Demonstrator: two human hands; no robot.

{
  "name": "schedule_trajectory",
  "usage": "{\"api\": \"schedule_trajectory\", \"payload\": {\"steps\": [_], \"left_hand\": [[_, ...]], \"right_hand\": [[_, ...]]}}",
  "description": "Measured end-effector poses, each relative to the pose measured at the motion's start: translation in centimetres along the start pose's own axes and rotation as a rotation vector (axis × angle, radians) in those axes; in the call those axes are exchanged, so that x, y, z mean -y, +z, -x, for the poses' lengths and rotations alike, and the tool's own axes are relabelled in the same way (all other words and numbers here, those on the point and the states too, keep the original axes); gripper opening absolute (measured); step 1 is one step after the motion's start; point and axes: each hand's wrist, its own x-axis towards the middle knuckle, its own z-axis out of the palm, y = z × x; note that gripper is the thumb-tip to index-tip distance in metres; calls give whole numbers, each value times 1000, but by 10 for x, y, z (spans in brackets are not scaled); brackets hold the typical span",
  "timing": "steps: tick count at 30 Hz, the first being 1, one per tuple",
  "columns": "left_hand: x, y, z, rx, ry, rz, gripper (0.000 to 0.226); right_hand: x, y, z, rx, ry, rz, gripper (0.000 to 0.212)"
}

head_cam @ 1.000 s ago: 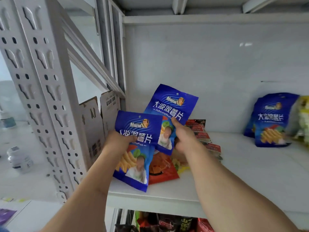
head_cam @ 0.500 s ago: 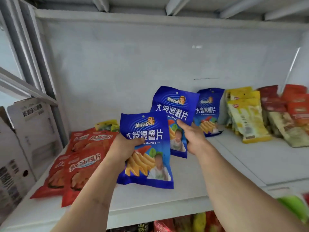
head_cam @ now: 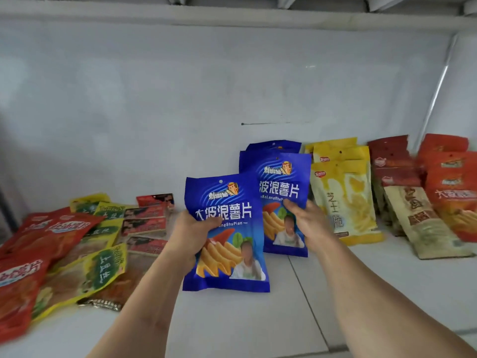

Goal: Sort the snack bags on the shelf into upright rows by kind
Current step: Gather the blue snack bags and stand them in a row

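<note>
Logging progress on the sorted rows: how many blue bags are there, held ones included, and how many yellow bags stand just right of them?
Blue bags: 3. The near blue bag is in the left hand, the middle blue bag is in the right hand, and only the top of the rear blue bag shows.
Yellow bags: 3
Total: 6

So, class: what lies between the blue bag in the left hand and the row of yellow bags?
In the head view, a second blue bag lies there, gripped by the right hand, in front of the upright blue row.
</note>
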Motion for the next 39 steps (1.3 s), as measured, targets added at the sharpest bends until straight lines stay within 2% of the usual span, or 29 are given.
{"api": "schedule_trajectory", "payload": {"steps": [5, 9, 15, 17, 20, 25, 28, 33, 35, 37, 39], "left_hand": [[7, 23, -11, -12, -4, -34, 21], [11, 29, -23, 2, 48, -71, 21], [16, 34, -47, -6, 109, -157, 35], [20, 39, -54, -2, 105, -144, 42], [25, 49, -56, -56, 123, -129, 36], [29, 68, -62, -88, 103, -111, 42], [33, 81, -64, -112, 100, -130, 45], [38, 97, -72, -149, 100, -163, 48], [39, 103, -76, -161, 104, -166, 47], [39, 108, -78, -170, 118, -164, 47], [38, 113, -80, -175, 134, -161, 48]], "right_hand": [[-13, -15, -33, 36, -6, 36, 30], [-15, -11, -53, 0, -33, 39, 30], [-18, -2, -74, -70, -69, 101, 32], [-23, -1, -79, -94, -71, 110, 31], [-30, -3, -83, -103, -79, 109, 28], [-36, 1, -91, -116, -79, 72, 20], [-33, 0, -92, -99, -70, 43, 23], [-30, 0, -87, -74, -42, -139, 23], [-29, 0, -85, -41, -19, -215, 29], [-28, 0, -83, 12, -35, -208, 40], [-31, -1, -81, 46, -62, -162, 42]]}}
